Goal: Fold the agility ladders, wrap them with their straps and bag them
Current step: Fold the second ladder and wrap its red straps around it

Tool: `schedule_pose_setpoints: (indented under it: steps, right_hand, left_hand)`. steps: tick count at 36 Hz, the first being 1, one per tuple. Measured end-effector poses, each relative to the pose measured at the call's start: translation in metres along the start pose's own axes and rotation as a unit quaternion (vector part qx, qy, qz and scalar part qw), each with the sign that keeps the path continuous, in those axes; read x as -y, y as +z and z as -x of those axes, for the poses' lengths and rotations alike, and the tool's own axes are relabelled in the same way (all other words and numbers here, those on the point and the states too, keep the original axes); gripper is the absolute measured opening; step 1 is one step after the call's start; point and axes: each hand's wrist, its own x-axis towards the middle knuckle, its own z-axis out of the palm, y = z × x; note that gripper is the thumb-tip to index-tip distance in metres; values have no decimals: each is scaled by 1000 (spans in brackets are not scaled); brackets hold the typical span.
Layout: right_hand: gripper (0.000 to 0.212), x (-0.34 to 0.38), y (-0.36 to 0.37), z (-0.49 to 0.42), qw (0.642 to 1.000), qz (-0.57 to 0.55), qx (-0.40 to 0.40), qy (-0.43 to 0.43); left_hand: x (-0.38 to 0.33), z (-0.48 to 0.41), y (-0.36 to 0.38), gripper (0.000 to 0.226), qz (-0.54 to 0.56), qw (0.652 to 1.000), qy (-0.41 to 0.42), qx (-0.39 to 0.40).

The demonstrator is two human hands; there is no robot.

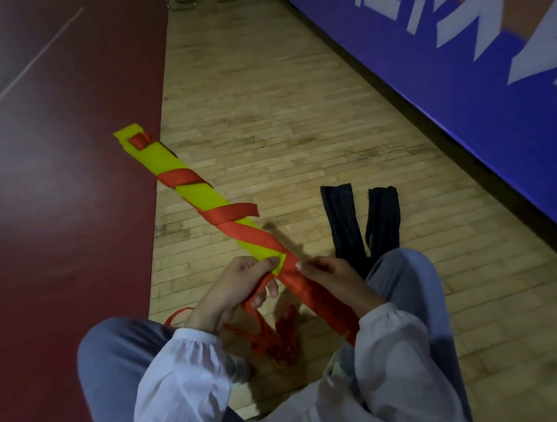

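Wrapping step under way: red strap [230, 212] is going round the folded ladder [204, 197]; bagging not yet begun.

The person is sitting on the wooden floor [267, 116], holding the yellow bundle slantwise above it, near end at the lap. The left hand [239, 288] is gripping the strap, fingers curled round it beside the bundle's edge; the right hand [333, 278] is clasping the wrapped near section, thumb on top. Count: one ladder bundle, three separate strap turns on its far half, one loose strap tail [275, 340] heaped on the floor, two black bags [340, 221] lying flat by the right knee. Judgement: the next move is calling for tension on the strap while the tail is being wound on, then tucking its end.
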Motion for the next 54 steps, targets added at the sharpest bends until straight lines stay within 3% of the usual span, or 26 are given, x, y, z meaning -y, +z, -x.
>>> schedule_pose_setpoints:
  steps: [7, 15, 21, 28, 41, 49, 54]
  right_hand:
    - [56, -5, -4, 1, 999, -47, 19, 18]
    - [60, -2, -5, 4, 999, -40, 8, 6]
    - [28, 1, -8, 8, 999, -37, -30, -9]
    - [35, 3, -5, 7, 996, -9, -76, -35]
    - [29, 1, 6, 2, 982, 91, -138, -96]
    - [35, -4, 14, -4, 973, 139, -155, -101]
    - [31, -3, 13, -5, 980, 126, -117, -104]
  left_hand:
    - [2, -3, 9, 46, 42, 999, 0, 31]
    - [-10, 1, 5, 35, 62, 994, -66, 67]
    - [-19, 5, -10, 61, 6, 988, -119, 95]
    - [-23, 2, -6, 63, 24, 994, -93, 48]
    - [-20, -10, 12, 54, 55, 993, -90, -61]
    - [-13, -12, 13, 51, 60, 989, -90, -102]
    - [-9, -12, 11, 45, 77, 985, -86, -126]
